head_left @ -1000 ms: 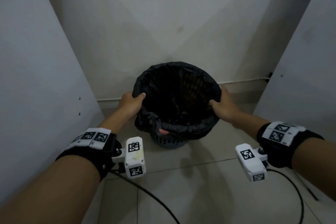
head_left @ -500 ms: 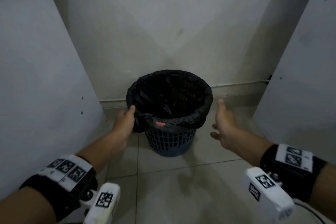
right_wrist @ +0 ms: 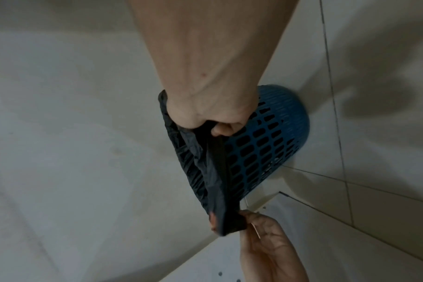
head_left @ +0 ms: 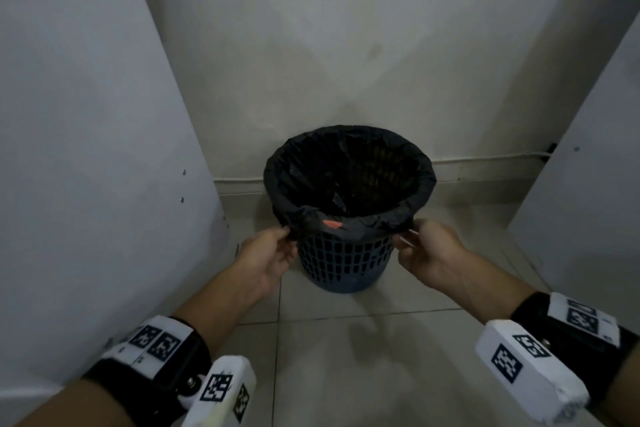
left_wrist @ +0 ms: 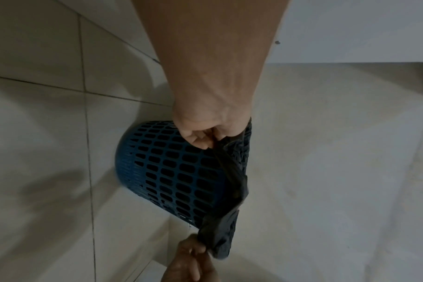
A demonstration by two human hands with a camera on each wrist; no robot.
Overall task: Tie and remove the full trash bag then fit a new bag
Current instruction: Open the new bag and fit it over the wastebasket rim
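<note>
Pale tiled floor [head_left: 346, 357] in a narrow alcove, white panels at 9 and 3 o'clock, plaster wall at 12. Blue perforated plastic waste basket [head_left: 343, 263] stands centre, near the back wall, lined w/ a thin black plastic trash bag [head_left: 349, 170], hem folded over the rim. Left hand [head_left: 266, 256] pinches the hem at approx. 8 o'clock of the rim; right hand [head_left: 426, 250] pinches it at approx. 4 o'clock.

Step in hand, judged: freeing the hem, pre-tie. Next move calls for peeling the fold up off the rim, then gathering both sides to centre.

Clearance: tight laterally, open toward 6 o'clock and overhead.
</note>
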